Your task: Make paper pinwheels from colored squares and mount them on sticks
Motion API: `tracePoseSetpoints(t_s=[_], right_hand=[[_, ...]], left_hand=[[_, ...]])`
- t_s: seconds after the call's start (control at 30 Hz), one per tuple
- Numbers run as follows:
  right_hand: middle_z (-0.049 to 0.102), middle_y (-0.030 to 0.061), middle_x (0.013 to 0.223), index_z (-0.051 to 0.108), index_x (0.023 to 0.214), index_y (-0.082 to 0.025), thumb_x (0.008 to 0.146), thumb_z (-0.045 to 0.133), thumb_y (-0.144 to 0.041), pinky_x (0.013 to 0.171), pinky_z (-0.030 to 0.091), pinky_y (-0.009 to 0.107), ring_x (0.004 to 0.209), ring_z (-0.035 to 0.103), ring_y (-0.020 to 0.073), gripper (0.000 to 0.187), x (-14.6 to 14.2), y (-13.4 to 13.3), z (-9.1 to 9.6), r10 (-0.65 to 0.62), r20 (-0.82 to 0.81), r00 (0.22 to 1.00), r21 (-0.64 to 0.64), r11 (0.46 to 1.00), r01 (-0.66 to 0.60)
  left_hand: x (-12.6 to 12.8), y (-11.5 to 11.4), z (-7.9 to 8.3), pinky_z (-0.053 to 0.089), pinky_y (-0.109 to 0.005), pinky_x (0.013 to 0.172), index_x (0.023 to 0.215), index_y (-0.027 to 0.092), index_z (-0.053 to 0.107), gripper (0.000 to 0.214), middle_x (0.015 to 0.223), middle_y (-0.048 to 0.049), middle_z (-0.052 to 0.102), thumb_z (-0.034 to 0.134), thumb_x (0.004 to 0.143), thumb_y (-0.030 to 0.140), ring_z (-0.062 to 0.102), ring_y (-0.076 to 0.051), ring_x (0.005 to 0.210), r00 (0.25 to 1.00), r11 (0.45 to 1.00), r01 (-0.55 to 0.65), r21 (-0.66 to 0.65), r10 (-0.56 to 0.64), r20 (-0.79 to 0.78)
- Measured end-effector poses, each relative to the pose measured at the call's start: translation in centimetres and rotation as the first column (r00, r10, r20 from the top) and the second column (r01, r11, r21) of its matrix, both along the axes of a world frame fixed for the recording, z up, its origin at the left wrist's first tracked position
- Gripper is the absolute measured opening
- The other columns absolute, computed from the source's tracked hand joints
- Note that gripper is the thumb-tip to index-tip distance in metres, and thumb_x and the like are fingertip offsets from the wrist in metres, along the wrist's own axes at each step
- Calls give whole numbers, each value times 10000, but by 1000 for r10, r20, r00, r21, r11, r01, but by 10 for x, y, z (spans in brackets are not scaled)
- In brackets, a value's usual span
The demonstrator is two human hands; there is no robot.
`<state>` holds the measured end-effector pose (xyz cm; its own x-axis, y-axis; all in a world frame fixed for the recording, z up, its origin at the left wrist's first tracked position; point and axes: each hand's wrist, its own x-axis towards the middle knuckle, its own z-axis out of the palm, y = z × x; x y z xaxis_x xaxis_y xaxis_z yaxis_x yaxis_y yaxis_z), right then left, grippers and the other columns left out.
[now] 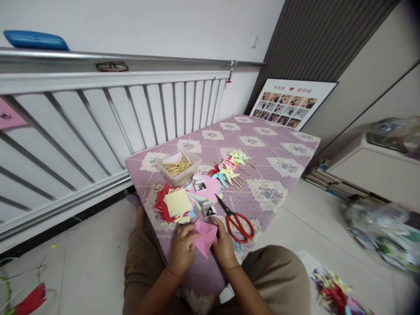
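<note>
Between my two hands is a pink paper square (pixel 206 236), held just above the near end of the table. My left hand (pixel 183 247) pinches its left side, and my right hand (pixel 223 245) grips its right edge. A pair of scissors (pixel 236 223) with red handles lies to the right, blades pointing away from me. Just beyond the paper stands a small white box (pixel 209 210) of dark metal bits. A stack of coloured paper squares (pixel 177 204), yellow on top, sits to the left. Several paper pinwheels (pixel 229 168) on sticks lie farther back.
A clear plastic tub (pixel 180 175) of wooden sticks stands near the left edge, beside a small round container (pixel 157 187). The patterned tablecloth (pixel 269 190) covers the table. A white radiator (pixel 131 116) runs along the left; a photo board (pixel 288 105) leans at the back.
</note>
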<state>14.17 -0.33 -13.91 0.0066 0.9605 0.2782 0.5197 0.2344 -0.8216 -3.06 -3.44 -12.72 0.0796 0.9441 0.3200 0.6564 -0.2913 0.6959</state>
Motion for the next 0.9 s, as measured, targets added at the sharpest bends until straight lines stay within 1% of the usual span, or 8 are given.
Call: tracePoseSetpoints(t_s=[0.1, 0.27, 0.37, 0.47, 0.6, 0.67, 0.77, 0.9], right_hand=[[689, 158, 1187, 516, 1286, -140, 848, 473, -216, 882, 551, 405, 1044, 680, 253, 447, 0, 0, -3, -15, -3, 1000, 7, 1000, 15], [719, 139, 1085, 452, 1350, -138, 873, 469, -217, 820, 562, 378, 921, 703, 231, 484, 0, -6, -6, -2, -16, 1000, 11, 1000, 2], [689, 136, 1168, 482, 1330, -160, 856, 486, -202, 885, 539, 393, 1013, 678, 239, 476, 0, -15, -2, 18, 3, 1000, 37, 999, -18], [685, 115, 1175, 573, 1232, -193, 829, 513, -177, 931, 513, 392, 1068, 650, 238, 409, 1, -26, 4, 119, 12, 993, 71, 990, -120], [716, 54, 923, 681, 950, -227, 769, 526, -125, 811, 539, 322, 887, 673, 205, 259, 0, -38, 12, 221, 13, 975, 80, 972, -222], [695, 34, 839, 677, 845, -232, 763, 530, -123, 760, 537, 300, 819, 663, 193, 201, -1, -39, 13, 223, 1, 975, 78, 972, -223], [678, 32, 802, 662, 813, -222, 773, 537, -136, 735, 530, 296, 779, 651, 190, 156, -1, -39, 13, 168, -30, 985, 79, 983, -166], [682, 42, 800, 659, 828, -211, 789, 546, -160, 713, 527, 296, 764, 651, 196, 130, 1, -38, 12, 89, -75, 993, 88, 993, -82]], left_hand=[[-3, 3, -3, 469, -385, 949, 919, 229, 743, 490, 1106, -57, 653, 435, 647, -37, 561, -217, 1066, 1000, 1000, -8, -8, 9, 28], [-5, 1, -7, 460, -383, 967, 915, 210, 742, 460, 1112, -65, 651, 440, 669, -35, 565, -212, 1075, 996, 999, -34, 22, 32, 83], [-6, 0, -8, 462, -387, 974, 920, 214, 739, 439, 1125, -65, 647, 447, 692, -22, 568, -211, 1085, 992, 999, -41, 17, 38, 122], [-8, -1, -9, 474, -395, 961, 917, 218, 738, 408, 1119, -67, 646, 457, 718, -2, 578, -212, 1073, 986, 999, -38, 25, 33, 162], [-9, -2, -11, 468, -400, 975, 909, 220, 730, 394, 1134, -68, 638, 451, 733, 6, 576, -208, 1088, 983, 999, -20, 36, 13, 184], [-7, -3, -11, 442, -411, 1018, 965, 222, 711, 402, 1180, -73, 620, 451, 741, 13, 556, -212, 1142, 978, 998, -41, 42, 32, 205], [-6, -2, -11, 411, -426, 1057, 1178, 216, 598, 473, 1300, -105, 551, 475, 753, 47, 502, -228, 1244, 944, 990, -139, 18, 126, 306], [-5, -2, -11, 478, -395, 982, 1333, 205, 407, 553, 1348, -145, 520, 508, 794, 135, 576, -219, 1173, 819, 969, -157, -193, 237, 523]])
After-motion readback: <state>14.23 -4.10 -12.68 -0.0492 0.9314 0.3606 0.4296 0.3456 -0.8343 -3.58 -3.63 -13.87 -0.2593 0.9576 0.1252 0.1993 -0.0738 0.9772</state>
